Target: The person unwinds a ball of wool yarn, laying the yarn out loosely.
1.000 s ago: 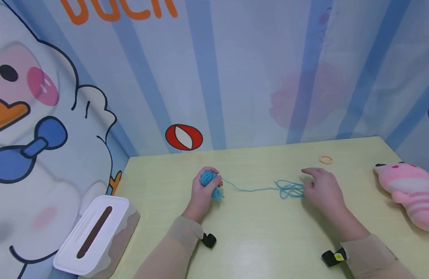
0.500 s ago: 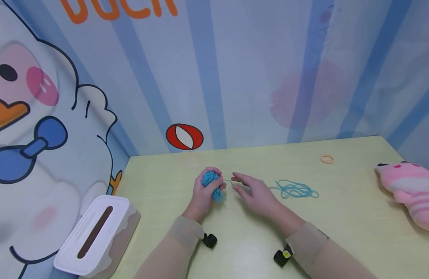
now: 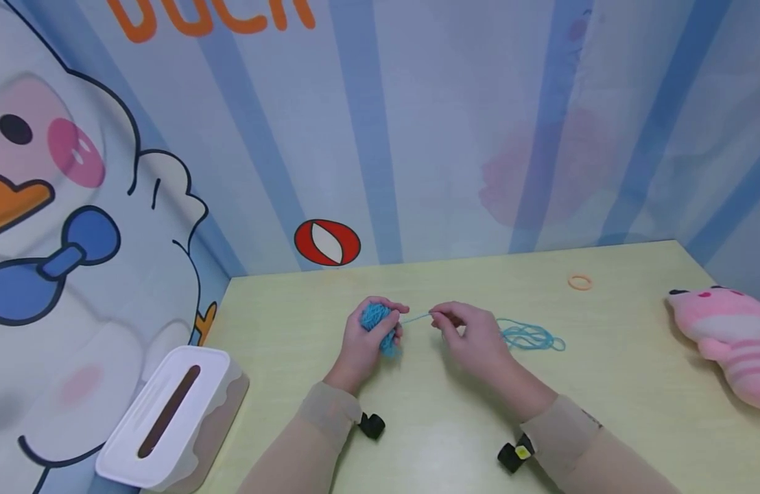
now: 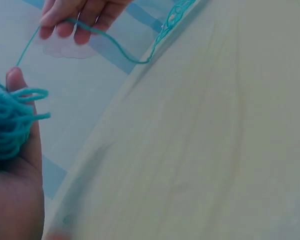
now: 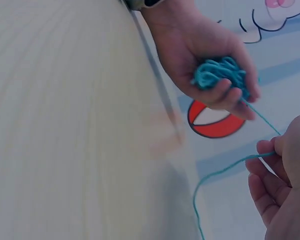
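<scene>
My left hand [image 3: 358,339] grips a bundle of blue yarn [image 3: 375,317], its thumb and fingers curled around it. Loose loops of that yarn [image 4: 37,93] stick out past the thumb in the left wrist view. To its right, my right hand [image 3: 475,336] pinches the strand [image 5: 262,119] between thumb and fingertips. The strand runs fairly straight from the bundle to the pinch. From there it sags toward a loose heap of yarn [image 3: 531,337] on the table, partly hidden behind the right hand in the head view.
An orange ring [image 3: 580,282] lies toward the back right of the pale table [image 3: 429,439]. A pink plush toy [image 3: 726,329] rests at the right edge. A white-lidded box with a slot [image 3: 170,412] stands at the left. A printed curtain [image 3: 442,137] hangs behind.
My right hand came left from the yarn heap toward the bundle, then shifted slightly right and pinched the strand, which is now drawn straighter. The left hand kept its grip nearly in place.
</scene>
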`<state>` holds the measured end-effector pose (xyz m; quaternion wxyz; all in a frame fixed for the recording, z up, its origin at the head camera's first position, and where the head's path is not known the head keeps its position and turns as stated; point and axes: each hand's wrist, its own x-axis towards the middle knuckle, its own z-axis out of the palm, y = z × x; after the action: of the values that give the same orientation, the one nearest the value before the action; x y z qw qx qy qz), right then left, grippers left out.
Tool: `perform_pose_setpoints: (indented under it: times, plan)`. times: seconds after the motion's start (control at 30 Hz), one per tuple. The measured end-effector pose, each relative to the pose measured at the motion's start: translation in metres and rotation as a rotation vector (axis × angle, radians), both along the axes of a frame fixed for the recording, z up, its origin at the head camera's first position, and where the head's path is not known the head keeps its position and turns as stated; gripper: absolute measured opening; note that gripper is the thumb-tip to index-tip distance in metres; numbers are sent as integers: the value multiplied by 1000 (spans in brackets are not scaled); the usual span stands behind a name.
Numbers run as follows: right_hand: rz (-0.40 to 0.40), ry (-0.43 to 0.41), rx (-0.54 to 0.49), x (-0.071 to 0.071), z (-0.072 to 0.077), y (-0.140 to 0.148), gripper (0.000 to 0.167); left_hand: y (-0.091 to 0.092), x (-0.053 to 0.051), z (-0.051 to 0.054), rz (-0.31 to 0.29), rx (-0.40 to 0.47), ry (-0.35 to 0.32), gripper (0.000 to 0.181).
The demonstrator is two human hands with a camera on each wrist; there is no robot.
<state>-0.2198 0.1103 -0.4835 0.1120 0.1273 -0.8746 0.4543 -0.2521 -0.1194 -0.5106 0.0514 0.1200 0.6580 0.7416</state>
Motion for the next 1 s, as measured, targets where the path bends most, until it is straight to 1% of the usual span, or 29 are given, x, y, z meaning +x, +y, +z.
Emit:
perform_pose_setpoints:
  times: [0.13, 0.2, 0.27, 0.37, 0.53, 0.67, 0.73, 0.83, 1.0]
  plan:
    - [-38, 63, -19, 3, 6, 24, 18, 0, -1, -1, 56, -80, -39, 39]
    - [-66, 93, -17, 4, 7, 36, 16, 0, -2, -2, 83, -109, -47, 41]
    - [-95, 113, -7, 6, 7, 48, 16, 0, -2, -2, 93, -133, -43, 44]
    - [-123, 109, 10, 9, 7, 64, 16, 0, -2, -2, 94, -140, -32, 41]
    - [-177, 48, 22, 15, 7, 90, 21, 1, -2, -2, 103, -121, -19, 32]
    - [-241, -4, 44, 16, 7, 111, 26, 1, -1, -1, 124, -111, -29, 34]
    - [-269, -27, 64, 16, 6, 121, 28, 1, 0, 0, 129, -106, -31, 36]
    - [-295, -76, 99, 16, 6, 136, 32, 1, 0, 1, 139, -112, -22, 35]
    - [-319, -146, 183, 15, 2, 158, 34, 1, -2, 0, 151, -88, -13, 22]
